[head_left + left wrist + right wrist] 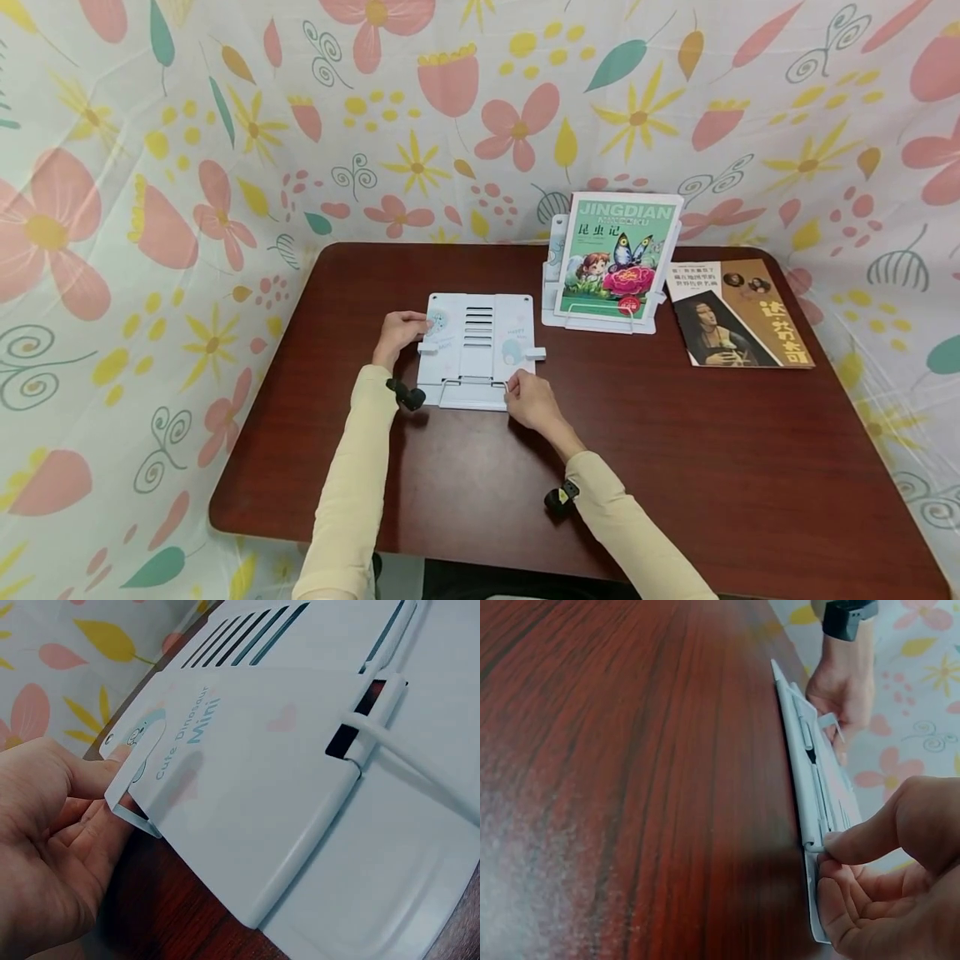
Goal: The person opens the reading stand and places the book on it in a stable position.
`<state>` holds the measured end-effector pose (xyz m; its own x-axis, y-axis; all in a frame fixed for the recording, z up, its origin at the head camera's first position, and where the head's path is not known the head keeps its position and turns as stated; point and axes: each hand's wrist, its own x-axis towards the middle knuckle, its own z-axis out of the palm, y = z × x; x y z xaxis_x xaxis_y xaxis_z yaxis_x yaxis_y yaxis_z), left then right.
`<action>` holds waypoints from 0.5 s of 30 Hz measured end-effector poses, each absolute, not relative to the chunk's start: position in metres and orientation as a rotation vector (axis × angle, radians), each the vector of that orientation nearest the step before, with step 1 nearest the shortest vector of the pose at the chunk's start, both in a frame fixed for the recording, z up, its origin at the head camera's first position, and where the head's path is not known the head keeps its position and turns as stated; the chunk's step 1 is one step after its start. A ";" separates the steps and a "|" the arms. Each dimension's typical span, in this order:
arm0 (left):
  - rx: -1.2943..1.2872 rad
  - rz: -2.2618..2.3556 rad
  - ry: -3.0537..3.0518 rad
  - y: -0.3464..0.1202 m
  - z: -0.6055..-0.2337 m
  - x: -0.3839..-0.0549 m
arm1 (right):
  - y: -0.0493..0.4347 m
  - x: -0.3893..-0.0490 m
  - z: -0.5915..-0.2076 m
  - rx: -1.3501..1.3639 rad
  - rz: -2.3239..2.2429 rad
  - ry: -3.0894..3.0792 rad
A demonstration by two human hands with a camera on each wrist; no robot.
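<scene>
Bookstand (477, 362) has table (675, 467) on every side, pinched at its edges by left hand (399, 335) and right hand (536, 403).

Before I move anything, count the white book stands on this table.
2: the near stand, held by the left hand and right hand; and the far stand, farther right, partly hidden behind the green book.

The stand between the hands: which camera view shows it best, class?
The head view: nearly the whole front of the stand shows there. The left wrist view gives only part, close up, its lettering readable; the right wrist view sees it almost edge-on, partly behind the right hand.
</scene>
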<state>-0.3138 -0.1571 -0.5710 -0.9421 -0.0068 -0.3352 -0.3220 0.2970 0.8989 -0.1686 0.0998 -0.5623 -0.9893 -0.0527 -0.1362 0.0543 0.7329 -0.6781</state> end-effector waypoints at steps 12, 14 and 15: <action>-0.320 1.696 2.299 -0.157 -0.574 -0.315 | 0.110 -0.166 -0.565 -0.106 -1.259 2.698; -0.319 1.704 2.295 -0.157 -0.575 -0.315 | 0.112 -0.166 -0.566 -0.139 -1.285 2.695; -0.316 1.706 2.296 -0.156 -0.575 -0.315 | 0.113 -0.166 -0.567 -0.157 -1.296 2.697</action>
<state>-0.3145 -0.1565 -0.5749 -0.9418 -0.0175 -0.3357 -0.3264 0.2860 0.9009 -0.1656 0.1128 -0.5671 -0.9840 -0.1563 -0.0851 -0.0313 0.6225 -0.7820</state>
